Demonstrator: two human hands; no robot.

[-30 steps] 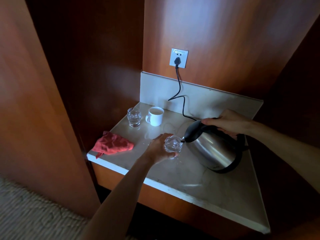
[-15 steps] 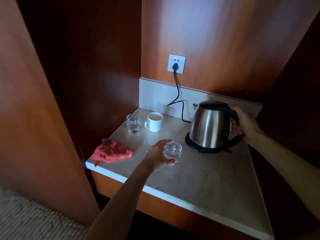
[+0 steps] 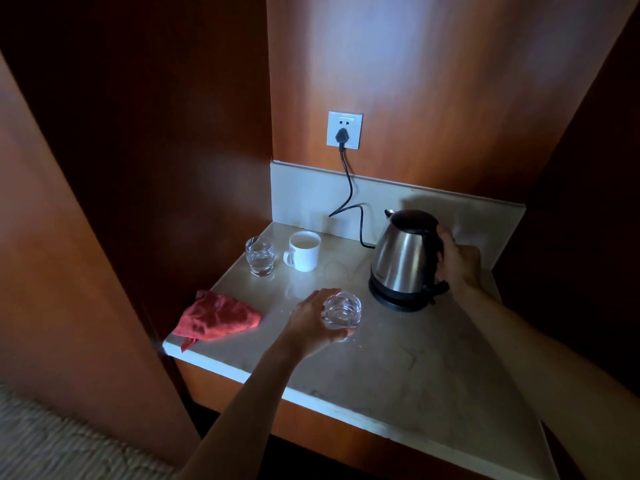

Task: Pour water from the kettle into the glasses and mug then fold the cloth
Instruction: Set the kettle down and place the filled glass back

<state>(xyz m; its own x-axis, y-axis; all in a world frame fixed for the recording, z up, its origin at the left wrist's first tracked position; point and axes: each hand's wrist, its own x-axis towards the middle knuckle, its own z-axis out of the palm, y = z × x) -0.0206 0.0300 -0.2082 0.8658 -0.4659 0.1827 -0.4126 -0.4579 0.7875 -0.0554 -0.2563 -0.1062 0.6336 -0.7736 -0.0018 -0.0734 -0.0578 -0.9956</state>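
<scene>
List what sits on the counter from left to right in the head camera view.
Red cloth → far glass → white mug → near glass in the left hand → kettle on its base, right hand on the handle.

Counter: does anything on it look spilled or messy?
Mostly tidy. The red cloth lies crumpled at the counter edge, one corner hanging over. A few small specks that may be drops show near the held glass. Kettle stands upright on its base.

Brushed steel kettle [image 3: 403, 259], crumpled red cloth [image 3: 216, 318], glossy wood panelling [image 3: 415, 91]
</scene>
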